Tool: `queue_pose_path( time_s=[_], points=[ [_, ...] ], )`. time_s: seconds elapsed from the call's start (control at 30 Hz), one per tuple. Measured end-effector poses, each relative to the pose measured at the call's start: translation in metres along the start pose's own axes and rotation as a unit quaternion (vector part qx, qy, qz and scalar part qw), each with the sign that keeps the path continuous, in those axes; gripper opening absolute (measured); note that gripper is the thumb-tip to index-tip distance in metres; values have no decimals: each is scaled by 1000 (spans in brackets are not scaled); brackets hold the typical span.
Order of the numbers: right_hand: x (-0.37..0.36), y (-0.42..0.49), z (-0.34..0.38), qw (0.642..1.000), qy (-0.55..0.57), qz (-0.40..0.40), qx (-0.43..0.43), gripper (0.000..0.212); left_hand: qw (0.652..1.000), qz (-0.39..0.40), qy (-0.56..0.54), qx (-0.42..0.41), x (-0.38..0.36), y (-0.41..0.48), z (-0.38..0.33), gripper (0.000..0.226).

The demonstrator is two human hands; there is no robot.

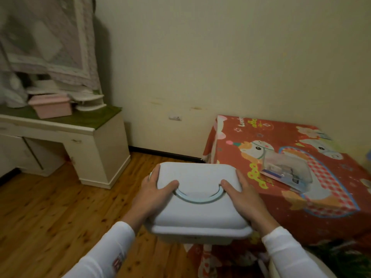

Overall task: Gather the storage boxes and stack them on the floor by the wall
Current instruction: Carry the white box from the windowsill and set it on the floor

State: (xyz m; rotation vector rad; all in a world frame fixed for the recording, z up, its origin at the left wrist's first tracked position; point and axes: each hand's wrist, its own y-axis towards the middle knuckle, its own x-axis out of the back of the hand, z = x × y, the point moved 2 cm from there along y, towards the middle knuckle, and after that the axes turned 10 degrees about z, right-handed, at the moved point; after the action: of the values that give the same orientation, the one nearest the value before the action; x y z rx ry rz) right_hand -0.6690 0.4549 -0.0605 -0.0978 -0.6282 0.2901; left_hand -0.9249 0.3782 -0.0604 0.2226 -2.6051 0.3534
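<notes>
I hold a pale blue storage box (197,213) with a flat curved handle on its lid, up in the air in front of me. My left hand (154,194) grips its left side, thumb lying on the lid. My right hand (244,196) grips the right side the same way. A pink storage box (51,106) stands on the white desk (84,128) at the left. A clear plastic box (286,170) lies on the table with the red cartoon cloth (241,149) at the right.
Bare wooden floor (50,207) runs between the desk and the covered table, up to the cream wall (180,77) with a dark skirting board and a socket (175,117). White stacked trays and a draped cloth crowd the desk top.
</notes>
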Motion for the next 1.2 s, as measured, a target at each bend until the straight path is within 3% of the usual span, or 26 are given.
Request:
queue_pose_path(
  time_s=[0.57, 0.77, 1.0, 1.2],
  points=[
    [-34, 262, 58, 996, 1, 80, 39, 80, 998, -51, -18, 42, 65, 222, 12, 98],
    [-69, 332, 91, 993, -34, 105, 28, 80, 993, -89, -8, 80, 104, 285, 34, 87],
    [-144, 448, 148, 994, -44, 97, 19, 80, 995, -77, -25, 64, 191, 406, 79, 90],
    [-204, 531, 208, 995, -22, 101, 2, 79, 997, -50, -31, 48, 276, 499, 106, 80]
  ],
)
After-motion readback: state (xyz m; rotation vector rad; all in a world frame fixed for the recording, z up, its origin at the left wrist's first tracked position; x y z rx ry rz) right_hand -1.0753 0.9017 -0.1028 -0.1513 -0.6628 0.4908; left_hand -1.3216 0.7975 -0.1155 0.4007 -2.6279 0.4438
